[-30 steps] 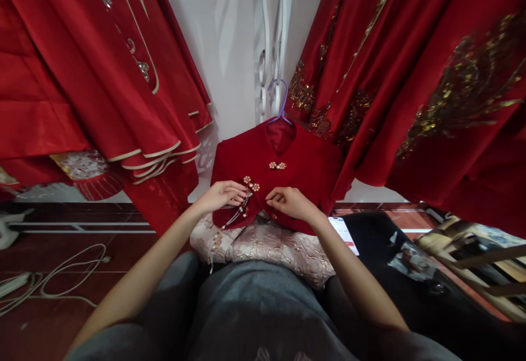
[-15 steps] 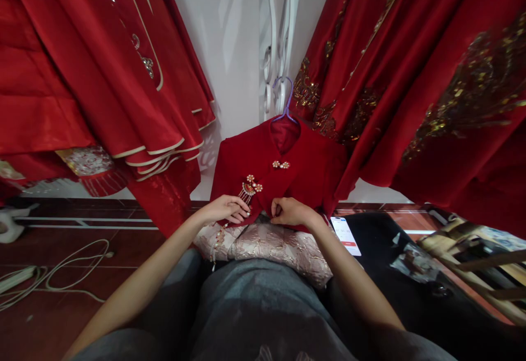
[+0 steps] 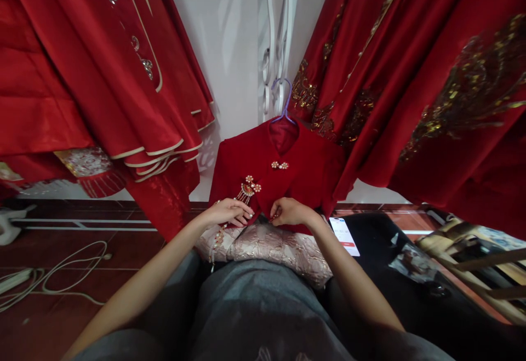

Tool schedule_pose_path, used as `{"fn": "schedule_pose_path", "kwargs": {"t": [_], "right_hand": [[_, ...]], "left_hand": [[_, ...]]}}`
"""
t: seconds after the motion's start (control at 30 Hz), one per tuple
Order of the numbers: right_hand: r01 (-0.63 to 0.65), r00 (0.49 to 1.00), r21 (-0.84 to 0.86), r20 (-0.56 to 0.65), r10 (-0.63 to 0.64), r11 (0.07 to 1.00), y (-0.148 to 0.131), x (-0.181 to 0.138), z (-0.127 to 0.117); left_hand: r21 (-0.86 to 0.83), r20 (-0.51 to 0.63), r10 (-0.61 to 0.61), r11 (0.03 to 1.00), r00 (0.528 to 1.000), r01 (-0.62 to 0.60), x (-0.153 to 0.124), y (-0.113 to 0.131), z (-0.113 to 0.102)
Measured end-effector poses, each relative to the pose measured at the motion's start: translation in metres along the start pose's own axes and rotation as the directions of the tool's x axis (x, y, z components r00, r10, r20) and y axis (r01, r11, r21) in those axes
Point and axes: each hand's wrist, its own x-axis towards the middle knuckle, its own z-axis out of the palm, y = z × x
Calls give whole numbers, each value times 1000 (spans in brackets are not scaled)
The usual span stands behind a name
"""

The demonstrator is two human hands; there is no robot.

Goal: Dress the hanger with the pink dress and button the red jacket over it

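Note:
A small red velvet jacket [image 3: 304, 177] hangs on a purple hanger [image 3: 283, 103] in front of me, over a pale embroidered skirt [image 3: 275, 248] that rests on my lap. The jacket carries a pearl clasp [image 3: 280, 165] near the collar and a beaded tassel ornament [image 3: 247, 188] lower left. My left hand [image 3: 228, 212] pinches the jacket's lower front edge just under the tassel. My right hand [image 3: 290, 211] is closed on the facing edge of the hem, a few centimetres from the left hand.
Long red gowns [image 3: 94, 76] hang on the left, and red gowns with gold embroidery [image 3: 415, 76] hang on the right. A white wall [image 3: 230, 49] is behind. White cables [image 3: 61, 273] lie on the dark red floor. A phone [image 3: 344, 236] lies at the right.
Both hands have slid down from beside the tassel ornament to the jacket's hem and drawn closer together. The ornament now shows fully above my left hand.

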Motion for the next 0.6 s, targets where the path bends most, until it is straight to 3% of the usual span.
{"fn": "schedule_pose_path", "kwargs": {"t": [0.17,0.27,0.4,0.6], "right_hand": [[98,995,136,-30,-95,986,0,2,3],[184,980,208,-116,-162,961,-7,4,10],[188,962,227,-239,-133,956,-18,10,23],[170,958,222,-266,-108,960,-26,9,27]], "left_hand": [[-8,-8,1,1000,1000,-1,1,-1,1],[-30,-20,2,1000,1000,-2,2,-1,2],[-49,-74,4,999,997,-8,5,0,5],[-52,-120,27,998,992,-34,7,-3,8]]}}
